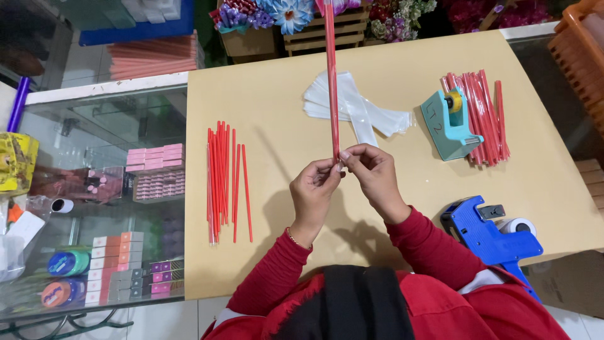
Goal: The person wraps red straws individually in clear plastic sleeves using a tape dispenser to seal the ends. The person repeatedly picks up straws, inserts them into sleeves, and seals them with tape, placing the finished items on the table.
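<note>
A long thin red stick in a clear sleeve stands upright above the tan board. My left hand and my right hand both pinch its lower end, fingertips meeting. Left of my hands lies a row of several bare red sticks. A loose pile of clear plastic sleeves rests beyond my hands. Both arms wear red sleeves.
A teal tape dispenser sits on the right beside a bundle of wrapped red sticks. A blue price-label gun lies at the near right edge. A glass display counter with small boxes is on the left; flowers and crates stand behind.
</note>
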